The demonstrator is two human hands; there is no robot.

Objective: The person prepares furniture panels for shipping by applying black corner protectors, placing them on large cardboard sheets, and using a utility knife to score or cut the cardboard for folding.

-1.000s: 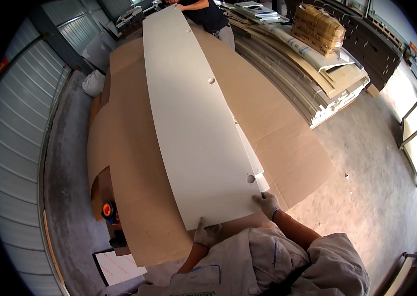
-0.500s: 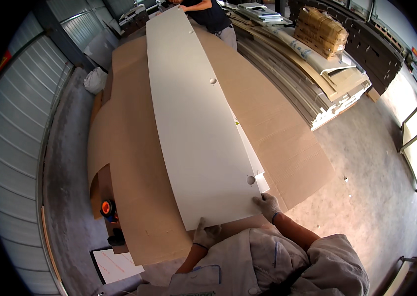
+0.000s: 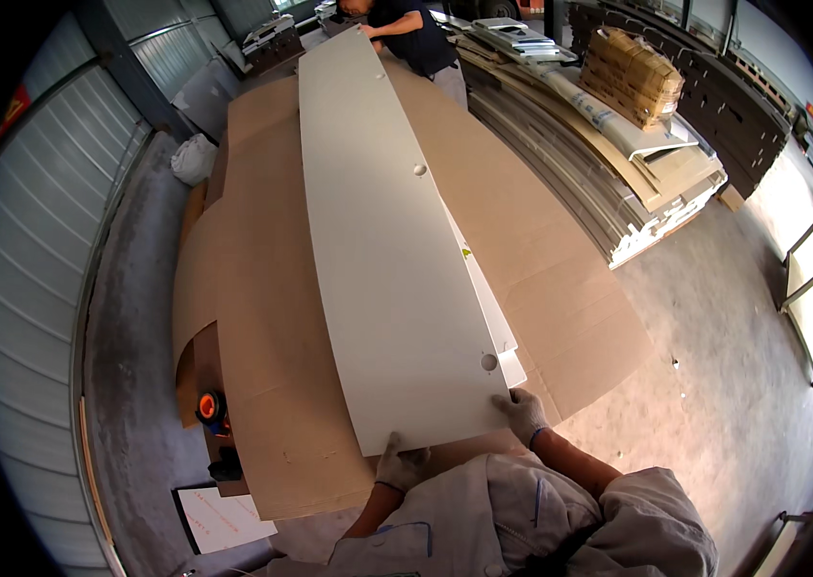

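Long white panel (image 3: 382,240) lies flat on cardboard (image 3: 262,317), near end at me. My left hand (image 3: 399,464) and right hand (image 3: 525,413), both gloved, curl closed on that end edge. Another person (image 3: 411,34) has the far end. If we're out of step, I'd expect it to flex or slip. Smaller boards (image 3: 508,351) poke out beneath; stacked panels (image 3: 609,144) crowd my right.

left hand (image 3: 400,465): grey glove | right hand (image 3: 524,413): grey glove | grey work shirt, short sleeves
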